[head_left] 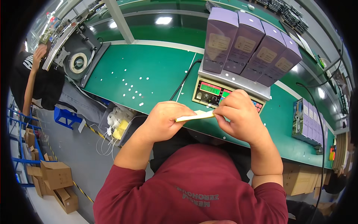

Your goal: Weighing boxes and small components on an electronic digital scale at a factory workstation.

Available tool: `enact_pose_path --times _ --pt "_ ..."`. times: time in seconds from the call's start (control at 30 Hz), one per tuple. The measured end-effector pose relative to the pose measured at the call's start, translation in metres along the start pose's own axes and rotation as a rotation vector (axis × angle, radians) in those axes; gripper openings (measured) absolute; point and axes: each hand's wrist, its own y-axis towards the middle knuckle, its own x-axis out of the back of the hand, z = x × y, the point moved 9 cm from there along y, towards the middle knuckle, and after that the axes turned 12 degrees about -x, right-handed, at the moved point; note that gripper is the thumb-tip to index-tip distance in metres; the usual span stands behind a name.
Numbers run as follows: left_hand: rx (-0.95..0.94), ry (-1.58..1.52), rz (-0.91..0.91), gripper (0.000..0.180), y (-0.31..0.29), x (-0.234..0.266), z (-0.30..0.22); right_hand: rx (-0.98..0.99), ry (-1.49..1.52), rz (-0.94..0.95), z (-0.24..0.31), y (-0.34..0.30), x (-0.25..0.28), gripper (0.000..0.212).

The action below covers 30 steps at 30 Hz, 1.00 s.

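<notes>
My left hand pinches one end of a thin, pale yellow folded paper or pad, thumb and fingers closed on it. At the other end, the fingers of my right hand grip it too. I cannot make out whether it is one sheet or several. Just beyond my hands stands a counter scale with a lit green display, partly covered by my right hand. Several tall purple boxes stand upright side by side on its metal platform.
Small white round dots lie scattered over the green table. More purple boxes stand at the right. A bin of crumpled white and yellow scraps sits below the left edge. Far left are a tape reel, a blue stool and another person.
</notes>
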Motion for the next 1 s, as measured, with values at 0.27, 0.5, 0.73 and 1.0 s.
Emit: enact_pose_path --times 0.27,0.5,0.73,1.0 --pt "0.051 -0.026 -0.046 0.011 -0.019 -0.001 -0.001 0.117 -0.202 -0.37 0.001 0.067 0.09 0.011" --pt "0.107 -0.008 0.013 0.012 -0.027 -0.01 -0.002 0.036 -0.5 -0.223 -0.032 0.184 0.112 0.012" --pt "0.129 0.022 -0.045 0.01 -0.031 -0.003 0.0 -0.067 -0.281 -0.034 -0.05 0.162 0.129 0.018" --pt "0.219 -0.025 -0.206 0.009 0.005 0.014 0.024 -0.201 -0.178 -0.84 -0.095 -0.068 0.156 0.03"
